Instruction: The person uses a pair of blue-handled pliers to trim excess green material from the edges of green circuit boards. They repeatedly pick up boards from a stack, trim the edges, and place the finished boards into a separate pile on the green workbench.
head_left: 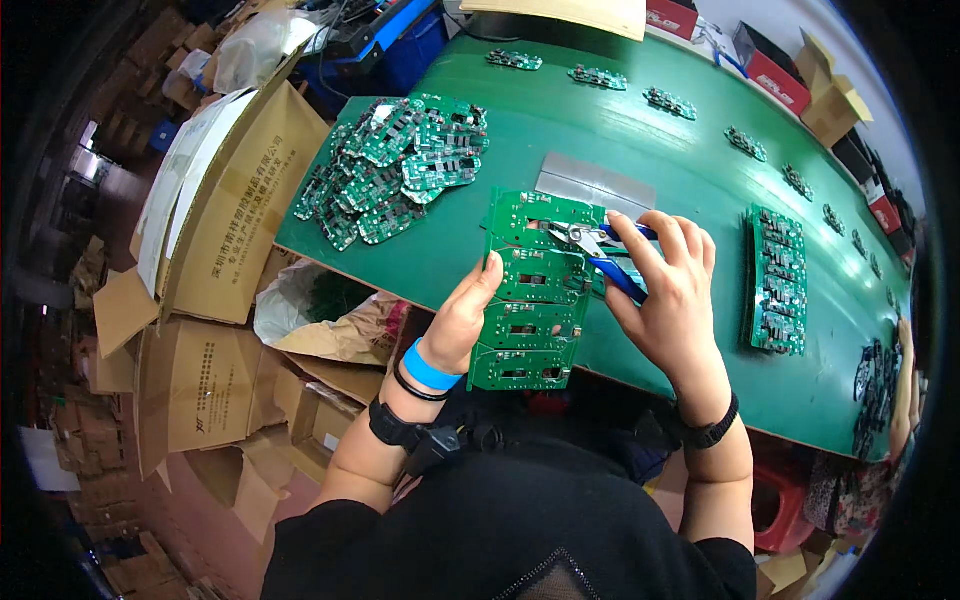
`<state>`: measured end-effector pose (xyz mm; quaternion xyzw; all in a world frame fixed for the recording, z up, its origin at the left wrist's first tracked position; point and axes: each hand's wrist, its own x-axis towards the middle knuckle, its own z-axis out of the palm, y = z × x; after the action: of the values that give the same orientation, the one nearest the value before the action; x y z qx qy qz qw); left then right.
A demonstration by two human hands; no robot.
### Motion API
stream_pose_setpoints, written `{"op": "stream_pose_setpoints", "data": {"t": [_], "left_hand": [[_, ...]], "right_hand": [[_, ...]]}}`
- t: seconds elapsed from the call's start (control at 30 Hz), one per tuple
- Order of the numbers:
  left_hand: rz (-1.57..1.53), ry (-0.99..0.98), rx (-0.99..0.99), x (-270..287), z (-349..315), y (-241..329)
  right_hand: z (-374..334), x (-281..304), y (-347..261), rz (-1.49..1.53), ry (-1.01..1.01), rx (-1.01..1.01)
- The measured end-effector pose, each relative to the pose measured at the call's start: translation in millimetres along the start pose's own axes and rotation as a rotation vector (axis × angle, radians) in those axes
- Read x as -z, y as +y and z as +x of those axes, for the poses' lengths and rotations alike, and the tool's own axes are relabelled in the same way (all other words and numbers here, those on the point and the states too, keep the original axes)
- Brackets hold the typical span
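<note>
My left hand (462, 312) is closed on the left edge of a green circuit board panel (520, 345), which is held up over the table's front edge. The panel is made of several joined boards, one above another. In my right hand (665, 285) is a pair of cutting pliers (622, 272) with blue handles. The metal jaws of the pliers lie over the topmost board, near its slot. Whether the jaws touch the board I cannot tell. Behind the panel, a flat grey metal plate (590, 180) lies on the green table.
A heap of separate circuit boards (400, 165) lies on the table's left. More panels (778, 280) are stacked at the right. Several single boards (670, 103) form a spaced line on the far green surface. Cardboard boxes (235, 215) stand left. Another person's arm (903, 385) shows far right.
</note>
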<state>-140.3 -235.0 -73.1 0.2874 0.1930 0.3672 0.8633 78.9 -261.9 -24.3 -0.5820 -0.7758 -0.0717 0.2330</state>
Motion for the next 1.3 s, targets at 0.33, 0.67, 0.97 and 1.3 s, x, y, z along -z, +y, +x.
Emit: {"op": "stream_pose_setpoints", "data": {"t": [0.33, 0.67, 0.97, 1.3], "left_hand": [[0.077, 0.023, -0.027, -3, -2, 0], [0.213, 0.059, -0.060, -7, -7, 5], [0.207, 0.087, -0.059, -11, -7, 6], [0.026, 0.102, -0.004, -3, -9, 11]], "right_hand": [[-1, 3, -5, -0.027, -0.003, -0.005], [-3, -1, -5, -0.068, 0.010, 0.012], [-4, -5, -4, -0.073, 0.053, 0.053], [-3, 0, 2, 0.040, 0.149, -0.010]]}}
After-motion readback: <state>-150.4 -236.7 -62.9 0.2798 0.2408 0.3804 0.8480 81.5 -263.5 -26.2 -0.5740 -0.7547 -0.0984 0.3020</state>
